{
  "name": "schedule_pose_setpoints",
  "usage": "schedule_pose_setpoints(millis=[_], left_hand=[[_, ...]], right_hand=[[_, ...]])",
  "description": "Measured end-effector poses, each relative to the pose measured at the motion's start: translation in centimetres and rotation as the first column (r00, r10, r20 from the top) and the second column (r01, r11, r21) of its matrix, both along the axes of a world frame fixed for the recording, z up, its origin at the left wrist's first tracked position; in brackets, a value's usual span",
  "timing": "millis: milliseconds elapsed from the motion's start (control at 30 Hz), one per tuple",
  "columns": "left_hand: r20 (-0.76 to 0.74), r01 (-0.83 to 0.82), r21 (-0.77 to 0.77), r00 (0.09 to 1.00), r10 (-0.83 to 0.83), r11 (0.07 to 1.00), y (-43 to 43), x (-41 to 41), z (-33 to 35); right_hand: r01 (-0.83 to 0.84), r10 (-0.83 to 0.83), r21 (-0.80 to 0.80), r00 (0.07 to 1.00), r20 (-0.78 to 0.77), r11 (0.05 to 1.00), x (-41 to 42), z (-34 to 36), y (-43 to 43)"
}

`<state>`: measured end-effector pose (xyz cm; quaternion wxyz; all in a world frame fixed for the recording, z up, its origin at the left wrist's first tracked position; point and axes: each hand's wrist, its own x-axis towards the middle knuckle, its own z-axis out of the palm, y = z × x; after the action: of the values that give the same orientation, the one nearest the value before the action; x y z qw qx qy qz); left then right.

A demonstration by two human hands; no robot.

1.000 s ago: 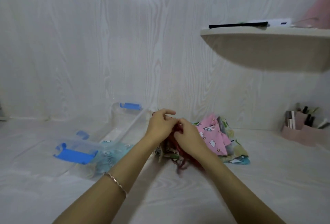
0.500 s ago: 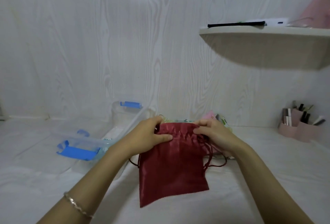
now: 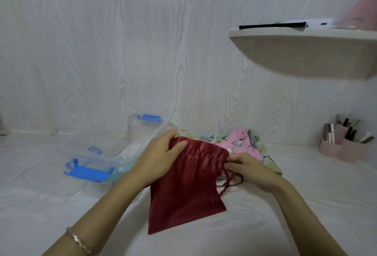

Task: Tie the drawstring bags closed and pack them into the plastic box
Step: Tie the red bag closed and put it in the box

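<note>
Where the white table [image 3: 51, 204] runs out to the left, the clear plastic box [image 3: 146, 133] stands with blue latches at its ends, and a pale blue printed bag [image 3: 119, 171] shows through its near end; just right of it the left hand [image 3: 163, 158], a bracelet [image 3: 78, 241] on its wrist, curls fingers and thumb round the top left corner of the dark red drawstring bag [image 3: 187, 190]; that bag lies on the table before the person, its gathered mouth raised between the two hands; the right hand [image 3: 248, 167] pinches the mouth's right end, where the red cords [image 3: 230, 182] trail in loops; behind, a pile of printed bags [image 3: 238, 143] rests near the wall; further right stands a pink organiser [image 3: 342, 149], below a wall shelf [image 3: 306, 52].
</note>
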<state>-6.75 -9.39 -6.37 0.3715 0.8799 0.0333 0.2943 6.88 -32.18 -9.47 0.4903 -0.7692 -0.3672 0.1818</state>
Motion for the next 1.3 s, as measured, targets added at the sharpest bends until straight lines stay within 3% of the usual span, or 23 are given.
schedule_pose_setpoints(millis=[233, 400, 467, 567, 767, 867, 1000, 1067, 1133, 1167, 1200, 1233, 1267, 1300], left_hand=[[-0.071, -0.026, 0.001, 0.997, 0.026, 1.000, -0.9, -0.9, 0.5], [-0.099, -0.055, 0.157, 0.993, 0.071, 0.986, -1.4, -1.3, 0.9], [-0.123, -0.065, 0.236, 0.988, 0.096, 0.970, -1.8, -1.4, 1.0], [-0.117, -0.075, 0.260, 0.987, 0.108, 0.963, -2.3, -1.3, 1.2], [-0.160, -0.002, 0.131, 0.987, 0.023, 0.991, -1.8, -1.8, 2.7], [-0.173, 0.008, 0.209, 0.984, 0.029, 0.978, -1.3, -2.1, 3.0], [-0.283, 0.092, 0.193, 0.959, -0.034, 0.977, -0.8, -3.0, 3.6], [-0.306, 0.093, 0.147, 0.951, -0.045, 0.985, -0.8, -3.6, 4.1], [-0.240, 0.116, -0.102, 0.961, -0.137, 0.988, -0.5, -4.0, 4.7], [-0.178, 0.153, -0.336, 0.958, -0.223, 0.929, -0.2, -4.1, 5.1], [-0.077, 0.216, -0.599, 0.943, -0.324, 0.771, 0.2, -4.1, 5.4], [0.048, 0.280, -0.788, 0.916, -0.399, 0.548, 0.6, -4.1, 5.8], [0.158, 0.328, -0.868, 0.894, -0.419, 0.372, 0.9, -4.1, 6.1], [0.224, 0.354, -0.887, 0.890, -0.396, 0.295, 1.1, -4.1, 6.3]], right_hand=[[0.165, -0.162, 0.121, 0.986, -0.032, 0.979, 1.0, -0.9, -0.1], [0.331, -0.248, 0.234, 0.913, -0.323, 0.914, 3.2, -1.8, -0.4], [0.357, -0.186, 0.285, 0.852, -0.489, 0.889, 3.7, -1.7, -0.3], [0.408, -0.090, 0.407, 0.788, -0.608, 0.818, 3.9, -1.5, -0.2], [0.424, 0.127, 0.599, 0.736, -0.665, 0.680, 4.7, -1.0, -1.3], [0.424, 0.211, 0.643, 0.707, -0.676, 0.638, 5.0, -1.2, -1.6], [0.479, 0.284, 0.675, 0.655, -0.700, 0.561, 5.1, -1.7, -1.8], [0.516, 0.299, 0.671, 0.627, -0.720, 0.532, 5.2, -2.0, -1.8], [0.531, 0.325, 0.671, 0.604, -0.728, 0.518, 5.3, -2.2, -2.1], [0.534, 0.332, 0.669, 0.595, -0.732, 0.518, 5.4, -2.3, -2.2], [0.536, 0.328, 0.661, 0.589, -0.739, 0.525, 5.4, -2.3, -2.3], [0.538, 0.316, 0.650, 0.586, -0.746, 0.537, 5.4, -2.4, -2.4], [0.540, 0.305, 0.643, 0.586, -0.750, 0.544, 5.4, -2.5, -2.4], [0.542, 0.297, 0.637, 0.585, -0.754, 0.549, 5.4, -2.4, -2.5]])
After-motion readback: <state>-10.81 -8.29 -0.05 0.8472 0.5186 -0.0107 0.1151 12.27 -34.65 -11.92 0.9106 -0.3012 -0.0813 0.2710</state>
